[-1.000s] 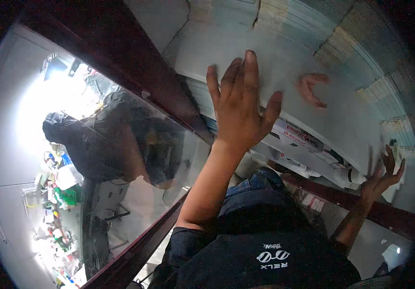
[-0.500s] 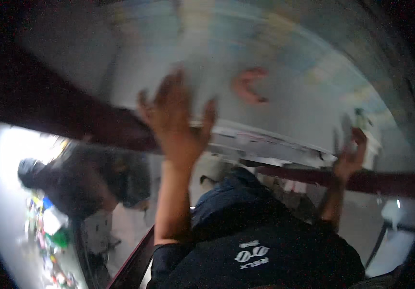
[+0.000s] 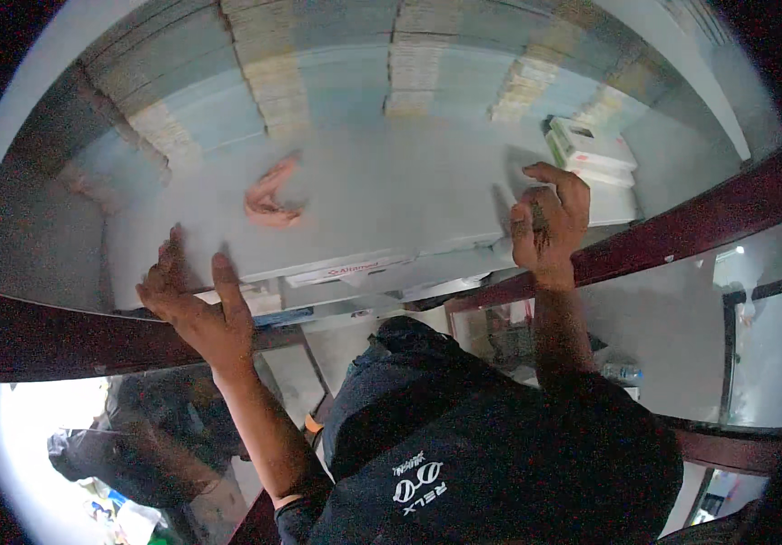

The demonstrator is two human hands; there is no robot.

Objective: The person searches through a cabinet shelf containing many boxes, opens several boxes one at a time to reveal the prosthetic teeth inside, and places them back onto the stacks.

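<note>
A white shelf (image 3: 364, 200) stretches out in front of me. My left hand (image 3: 205, 309) is at its front left edge, empty, with fingers and thumb spread. My right hand (image 3: 550, 222) hovers over the front right part; its fingers are bent and apart, and I see nothing in them. Between my hands, nearer the left one, lies a crumpled salmon-pink piece of thin material (image 3: 268, 200), cloth or plastic, I cannot tell which. Just beyond my right hand, a small stack of white boxes (image 3: 598, 150) with green sides stands against the right end.
Tall piles of thin pale-blue and cream packs (image 3: 336, 82) line the back of the shelf. A dark red wooden frame (image 3: 682, 227) runs along the front edge. Papers and flat boxes (image 3: 346, 272) sit below the shelf top. At the lower left a person in dark clothes (image 3: 164, 427) is partly visible.
The view has swung and become sharper. Against the shelf, my left hand is now left of the pink material, and my right hand is further over the shelf, near the white boxes.
</note>
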